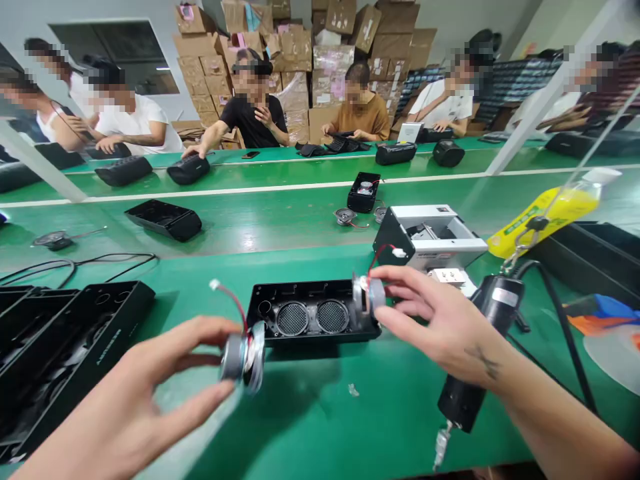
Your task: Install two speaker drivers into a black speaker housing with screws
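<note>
Between thumb and fingers, my left hand grips a round speaker driver by its magnet, its red wire and white plug sticking up. A second speaker driver is pinched in my right hand, also with a red wire and white plug. Both drivers are turned on edge. Below and between them lies a black speaker housing, open side up, with two round mesh grilles inside. The right driver overlaps the housing's right end in view; whether it touches cannot be told.
A black electric screwdriver hangs at right beside a yellow bottle. Behind the housing stands a grey-and-black box-shaped device. Black housings fill the left. A conveyor belt carries another housing and loose drivers; several people sit beyond.
</note>
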### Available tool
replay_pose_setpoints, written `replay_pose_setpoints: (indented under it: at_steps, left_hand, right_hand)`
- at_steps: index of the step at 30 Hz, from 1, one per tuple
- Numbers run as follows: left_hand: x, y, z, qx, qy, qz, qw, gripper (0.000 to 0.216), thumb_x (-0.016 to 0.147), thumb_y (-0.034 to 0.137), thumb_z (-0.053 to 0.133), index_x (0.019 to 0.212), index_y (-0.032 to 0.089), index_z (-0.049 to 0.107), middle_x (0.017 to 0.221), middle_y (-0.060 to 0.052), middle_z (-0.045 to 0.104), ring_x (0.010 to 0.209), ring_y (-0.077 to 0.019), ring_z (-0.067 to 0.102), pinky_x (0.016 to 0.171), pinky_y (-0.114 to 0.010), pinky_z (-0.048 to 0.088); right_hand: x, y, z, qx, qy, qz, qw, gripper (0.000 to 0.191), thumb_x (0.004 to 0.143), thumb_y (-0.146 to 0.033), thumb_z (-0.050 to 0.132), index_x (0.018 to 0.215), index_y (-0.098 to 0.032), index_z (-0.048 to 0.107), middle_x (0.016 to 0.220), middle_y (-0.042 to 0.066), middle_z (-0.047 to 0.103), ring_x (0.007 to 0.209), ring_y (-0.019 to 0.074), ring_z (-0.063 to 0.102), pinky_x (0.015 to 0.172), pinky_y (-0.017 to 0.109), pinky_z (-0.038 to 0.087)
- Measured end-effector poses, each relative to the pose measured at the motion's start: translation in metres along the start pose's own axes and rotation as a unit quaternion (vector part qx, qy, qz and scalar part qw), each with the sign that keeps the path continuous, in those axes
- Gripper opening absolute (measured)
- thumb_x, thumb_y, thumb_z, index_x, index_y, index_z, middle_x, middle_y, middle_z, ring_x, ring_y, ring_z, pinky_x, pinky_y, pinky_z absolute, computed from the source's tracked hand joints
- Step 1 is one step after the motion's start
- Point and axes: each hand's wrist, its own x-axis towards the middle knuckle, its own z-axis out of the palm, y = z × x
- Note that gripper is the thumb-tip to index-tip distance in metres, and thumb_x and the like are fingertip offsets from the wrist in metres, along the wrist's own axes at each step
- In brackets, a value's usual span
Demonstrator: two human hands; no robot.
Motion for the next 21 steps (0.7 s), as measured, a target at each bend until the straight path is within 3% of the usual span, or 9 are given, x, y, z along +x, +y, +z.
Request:
replay_pose_setpoints:
  at_steps: [3, 6, 12, 21]
  left_hand:
    - [0.064, 0.026, -0.002, -0.02, -0.079, 0.004, 0.997, 0.045, 0.09, 0.057, 0.062, 0.124, 0.028, 0.071, 0.118, -0.002, 0.079, 0.102, -0.022, 0.077, 0.093, -0.036, 0.065]
    - [0.099, 0.04, 0.013, 0.024, -0.106, 0.023, 0.994, 0.041, 0.089, 0.045, 0.062, 0.123, 0.024, 0.072, 0.115, -0.004, 0.078, 0.094, -0.0214, 0.074, 0.088, -0.037, 0.062]
    - [0.101, 0.048, 0.029, 0.14, -0.152, 0.033, 0.978, 0.031, 0.09, 0.031, 0.063, 0.117, 0.022, 0.074, 0.112, -0.005, 0.075, 0.089, -0.0242, 0.07, 0.077, -0.037, 0.053]
    - [0.104, 0.05, 0.043, 0.235, -0.188, 0.014, 0.954, 0.031, 0.092, 0.034, 0.069, 0.121, 0.025, 0.076, 0.116, -0.004, 0.077, 0.092, -0.0301, 0.077, 0.075, -0.041, 0.056]
  right_hand:
    - [0.03, -0.002, 0.011, -0.059, -0.033, -0.062, 0.996, 0.038, 0.095, -0.038, 0.069, 0.13, -0.024, 0.068, 0.124, 0.007, 0.076, 0.109, 0.0236, 0.075, 0.087, 0.035, 0.067]
    - [0.042, 0.0, 0.026, -0.121, -0.046, -0.094, 0.987, 0.034, 0.094, -0.026, 0.069, 0.127, -0.019, 0.07, 0.117, 0.007, 0.077, 0.097, 0.0236, 0.074, 0.09, 0.043, 0.064]
    - [0.038, 0.007, 0.041, -0.235, -0.057, -0.1, 0.965, 0.036, 0.096, -0.024, 0.074, 0.13, -0.014, 0.072, 0.126, 0.011, 0.079, 0.109, 0.0331, 0.073, 0.1, 0.056, 0.055]
    - [0.047, 0.008, 0.045, -0.316, -0.115, -0.112, 0.935, 0.035, 0.097, -0.028, 0.08, 0.13, -0.015, 0.073, 0.13, 0.01, 0.078, 0.114, 0.0351, 0.075, 0.1, 0.054, 0.049]
